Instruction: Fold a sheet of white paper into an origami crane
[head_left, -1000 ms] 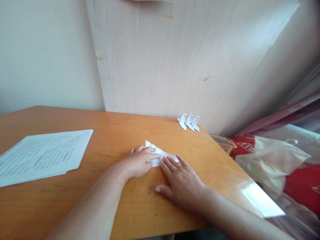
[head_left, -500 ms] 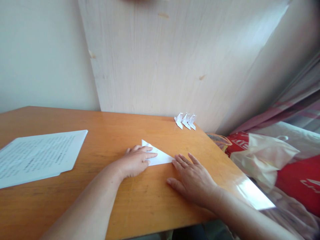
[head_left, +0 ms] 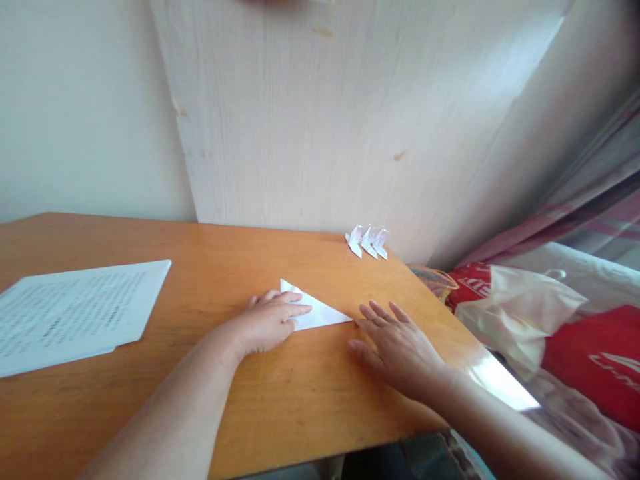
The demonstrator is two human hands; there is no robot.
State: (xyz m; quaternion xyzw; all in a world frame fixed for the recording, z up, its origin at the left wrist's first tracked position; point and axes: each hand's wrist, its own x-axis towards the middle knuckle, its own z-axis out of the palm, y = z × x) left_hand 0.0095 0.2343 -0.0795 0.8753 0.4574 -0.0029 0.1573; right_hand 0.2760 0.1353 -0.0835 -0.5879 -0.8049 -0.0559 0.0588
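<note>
A white sheet of paper folded into a triangle (head_left: 323, 316) lies flat on the wooden table (head_left: 280, 407). My left hand (head_left: 273, 321) rests on its left part with the fingers stretched out, covering some of it. Just beyond the triangle's right tip is my right hand (head_left: 397, 347), palm down with fingers spread. Whether its fingertip touches the paper tip I cannot tell.
Three small folded paper figures (head_left: 369, 242) stand in a row at the table's back right. Printed sheets (head_left: 85, 310) are stacked on the left. Past the right edge are a red bag (head_left: 600, 367) and a whitish plastic bag (head_left: 515, 320). A pale panel (head_left: 300, 133) rises behind.
My right hand has slid a little to the right, off the triangle's tip, which now shows. My left hand stays on the paper. The whole view has shifted slightly.
</note>
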